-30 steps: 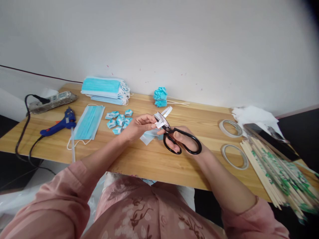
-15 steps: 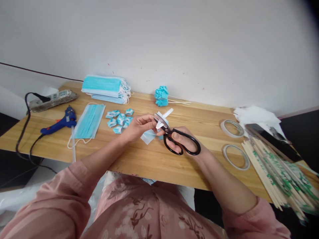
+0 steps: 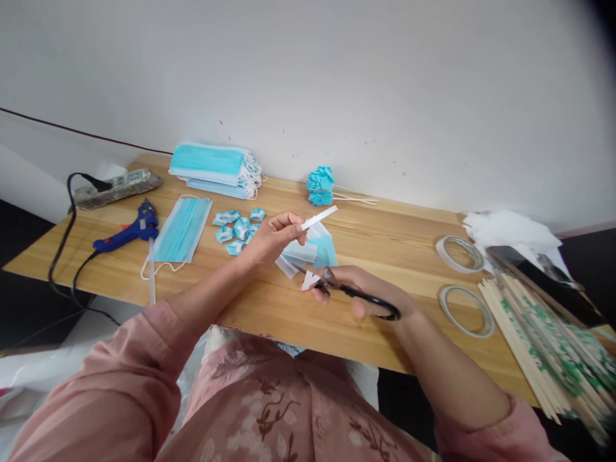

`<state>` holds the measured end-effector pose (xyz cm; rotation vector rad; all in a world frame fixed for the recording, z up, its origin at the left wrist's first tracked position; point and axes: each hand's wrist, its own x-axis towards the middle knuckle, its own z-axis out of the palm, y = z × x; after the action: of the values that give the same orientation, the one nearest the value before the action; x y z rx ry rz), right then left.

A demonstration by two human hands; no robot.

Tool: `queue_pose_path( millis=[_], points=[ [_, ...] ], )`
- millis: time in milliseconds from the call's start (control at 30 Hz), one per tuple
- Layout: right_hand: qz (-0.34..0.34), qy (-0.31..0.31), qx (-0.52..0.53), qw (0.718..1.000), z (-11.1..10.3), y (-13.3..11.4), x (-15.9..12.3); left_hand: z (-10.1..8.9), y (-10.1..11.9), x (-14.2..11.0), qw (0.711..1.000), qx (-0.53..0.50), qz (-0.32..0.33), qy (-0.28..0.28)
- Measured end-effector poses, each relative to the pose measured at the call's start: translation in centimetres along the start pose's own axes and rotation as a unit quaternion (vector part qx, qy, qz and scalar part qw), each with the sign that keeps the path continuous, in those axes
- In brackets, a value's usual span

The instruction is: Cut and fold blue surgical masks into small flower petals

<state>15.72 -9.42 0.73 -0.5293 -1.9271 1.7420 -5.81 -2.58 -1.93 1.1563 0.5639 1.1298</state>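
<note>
Between the thumb and fingers of my left hand (image 3: 278, 239) is a narrow white strip (image 3: 320, 218), its free end pointing up and right. My right hand (image 3: 368, 292) is closed round black-handled scissors (image 3: 368, 296), lowered toward the table's front. A small white folded piece (image 3: 310, 280) is at the blades; whether it sticks to them or is pinched by fingers I cannot tell. Under and between my hands lie cut blue and white mask pieces (image 3: 323, 250). Left of my left hand are several small blue folded pieces (image 3: 240, 228).
A mask stack (image 3: 212, 163) and blue flowers on sticks (image 3: 321, 183) stand near the wall. At left are a single mask (image 3: 183, 228), a blue glue gun (image 3: 132, 232) and a power strip (image 3: 120, 186). Tape rolls (image 3: 466, 311), a phone (image 3: 539, 276) and wrapped sticks (image 3: 543, 346) lie right.
The scissors have come away from my left hand, moving down and turning. A white piece has parted from the strip, which stays in my left hand. The view has shifted slightly left.
</note>
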Motion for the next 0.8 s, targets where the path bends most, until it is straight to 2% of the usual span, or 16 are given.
queue_pose_path(
  millis=[167, 333, 500, 800],
  points=[
    [-0.044, 0.050, 0.046, 0.997, -1.6, 0.2, -1.1, 0.2, 0.1, 0.0, 0.999, -0.031, -0.019, 0.007],
    [-0.025, 0.073, 0.055, 0.996, -2.4, 0.1, -1.6, 0.4, 0.4, -0.1, 0.999, -0.035, -0.023, 0.000],
    [0.011, 0.099, 0.046, 0.994, -2.4, -0.1, -1.4, 0.4, 0.4, -0.1, 0.999, -0.028, -0.021, 0.000],
    [0.031, 0.109, 0.032, 0.993, -2.3, -0.1, -1.0, 0.4, 0.3, -0.3, 0.999, -0.025, -0.041, -0.009]
  ],
)
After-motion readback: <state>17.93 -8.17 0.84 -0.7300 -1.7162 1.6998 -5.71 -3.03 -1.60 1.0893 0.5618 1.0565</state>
